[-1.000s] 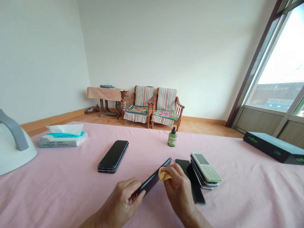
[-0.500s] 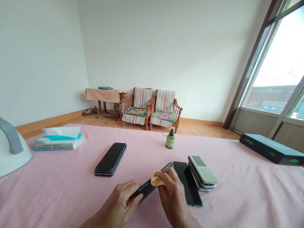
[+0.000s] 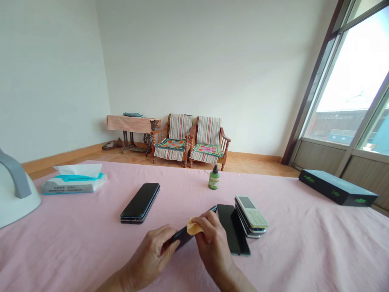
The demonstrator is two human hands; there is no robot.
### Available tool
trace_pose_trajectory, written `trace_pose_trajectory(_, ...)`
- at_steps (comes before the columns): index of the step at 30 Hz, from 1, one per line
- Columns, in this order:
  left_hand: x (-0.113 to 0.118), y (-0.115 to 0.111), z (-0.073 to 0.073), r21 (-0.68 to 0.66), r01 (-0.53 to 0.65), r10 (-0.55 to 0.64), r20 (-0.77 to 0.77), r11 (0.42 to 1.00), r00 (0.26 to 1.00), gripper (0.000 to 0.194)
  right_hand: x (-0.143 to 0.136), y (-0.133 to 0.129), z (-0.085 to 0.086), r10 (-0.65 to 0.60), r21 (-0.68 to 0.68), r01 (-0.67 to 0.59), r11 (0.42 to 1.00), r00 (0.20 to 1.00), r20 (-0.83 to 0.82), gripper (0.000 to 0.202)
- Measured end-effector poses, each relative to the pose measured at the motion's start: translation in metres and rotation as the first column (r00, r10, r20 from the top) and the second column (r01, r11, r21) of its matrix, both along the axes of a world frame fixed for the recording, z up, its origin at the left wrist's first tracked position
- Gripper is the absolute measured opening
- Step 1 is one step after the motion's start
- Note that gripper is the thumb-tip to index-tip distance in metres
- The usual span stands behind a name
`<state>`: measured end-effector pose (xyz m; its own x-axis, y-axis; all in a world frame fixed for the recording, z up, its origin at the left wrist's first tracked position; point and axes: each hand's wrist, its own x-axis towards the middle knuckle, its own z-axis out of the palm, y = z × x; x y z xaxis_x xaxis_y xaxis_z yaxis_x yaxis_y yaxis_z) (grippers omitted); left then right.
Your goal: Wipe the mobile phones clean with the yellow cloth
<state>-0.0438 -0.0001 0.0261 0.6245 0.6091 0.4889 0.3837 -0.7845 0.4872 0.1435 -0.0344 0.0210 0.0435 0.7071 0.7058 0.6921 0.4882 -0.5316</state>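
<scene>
My left hand [image 3: 154, 251] grips the near end of a dark smartphone [image 3: 182, 237], which is tilted on its edge above the pink cloth. A folded yellow cloth [image 3: 193, 227] is pinched in my right hand [image 3: 212, 241] and pressed against the phone's long side. My right fingers hide much of the phone's far half. Just right of that hand, another black smartphone [image 3: 234, 231] lies flat. Against it stands a stack of phones topped by a white keypad phone [image 3: 251, 211]. To the left lies a second stack of dark smartphones [image 3: 140, 201].
A green spray bottle [image 3: 214, 178] stands near the far edge of the pink tablecloth [image 3: 100, 251]. At the left are a tissue pack [image 3: 73, 182] and a white object with a grey handle [image 3: 15, 190]. A black box [image 3: 337, 187] lies at the right.
The view has shifted slightly, so the objects at the right sit a little further left. Both hands keep their hold on the phone and cloth, with hardly any movement.
</scene>
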Motion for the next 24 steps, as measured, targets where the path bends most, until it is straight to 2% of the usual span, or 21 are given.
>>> trace_pose_trajectory(6,0.0,0.001,0.0,0.069,-0.012,0.012,0.0,0.998,1.0,0.02,0.042,0.02,-0.003,-0.21,0.008,0.211,0.977,0.975,-0.066,0.023)
trace_pose_trajectory(8,0.0,0.0,0.0,0.073,-0.022,0.022,0.002,0.997,1.0,0.021,0.037,0.019,-0.005,-0.183,0.004,0.184,0.983,0.981,-0.058,0.024)
trace_pose_trajectory(12,0.0,0.0,0.001,0.041,-0.036,0.035,0.012,0.999,0.999,0.02,0.004,0.004,-0.004,-0.018,0.007,0.018,1.0,1.0,-0.017,0.032)
trace_pose_trajectory(14,0.001,0.001,0.002,0.029,-0.032,0.032,0.011,0.999,0.999,0.02,-0.004,0.0,-0.002,0.029,-0.008,-0.029,1.0,1.0,-0.01,0.034)
trace_pose_trajectory(16,0.002,0.001,0.003,0.03,-0.027,0.026,0.01,0.999,1.0,0.019,0.0,0.001,0.0,0.007,-0.016,-0.008,1.0,1.0,-0.017,0.033)
trace_pose_trajectory(20,0.003,0.004,0.001,0.059,-0.02,0.02,0.012,0.998,1.0,0.019,0.018,0.008,0.002,-0.111,0.008,0.112,0.994,0.993,-0.043,0.031)
trace_pose_trajectory(24,0.002,0.008,-0.005,0.03,-0.005,0.005,0.015,1.0,1.0,0.017,0.002,0.004,-0.002,-0.073,0.054,0.076,0.996,0.996,-0.057,0.037)
